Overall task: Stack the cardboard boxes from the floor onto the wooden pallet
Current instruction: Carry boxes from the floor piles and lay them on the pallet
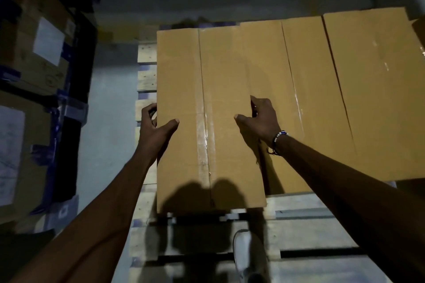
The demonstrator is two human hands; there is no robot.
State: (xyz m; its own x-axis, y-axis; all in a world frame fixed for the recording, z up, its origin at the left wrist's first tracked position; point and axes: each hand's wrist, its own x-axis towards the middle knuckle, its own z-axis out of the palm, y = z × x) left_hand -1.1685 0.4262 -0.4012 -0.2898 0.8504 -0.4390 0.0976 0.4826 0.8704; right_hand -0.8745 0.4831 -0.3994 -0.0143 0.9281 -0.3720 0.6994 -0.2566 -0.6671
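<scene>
A long brown cardboard box (207, 71), taped along its top seam, lies at the left of a row on the wooden pallet (305, 211). My left hand (155, 125) grips its left edge, thumb on top and fingers curled down the side. My right hand (259, 117) holds the box's right edge, thumb on the top face and fingers tucked into the gap beside the neighbouring box (310, 89). A further box (377, 89) lies to the right of that one.
Stacked cardboard boxes (39, 53) with white labels and blue tape stand along the left wall. A strip of grey floor (110, 99) runs between them and the pallet. My white shoe (243, 255) stands on the pallet's front boards.
</scene>
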